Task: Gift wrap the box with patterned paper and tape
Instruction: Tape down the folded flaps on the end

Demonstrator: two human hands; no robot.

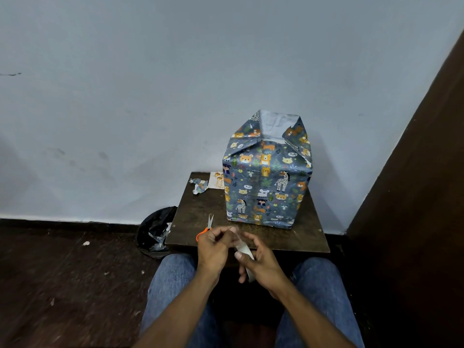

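Note:
The box (267, 183), covered in blue paper with animal prints, stands upright on the far right of a small dark wooden table (198, 217). Its top flaps stick up unfolded, showing the paper's pale inside. Near the table's front edge my right hand (261, 262) grips a roll of clear tape (244, 249). My left hand (213, 247) pinches the tape's loose end just left of the roll. Orange-handled scissors (207, 226) lie on the table right behind my left hand.
Crumpled paper scraps (199, 186) and a small card (218, 182) lie at the table's back left. A black waste bag (155, 232) with scraps sits on the floor left of the table. A dark wooden panel (414, 197) rises on the right. My knees are under the front edge.

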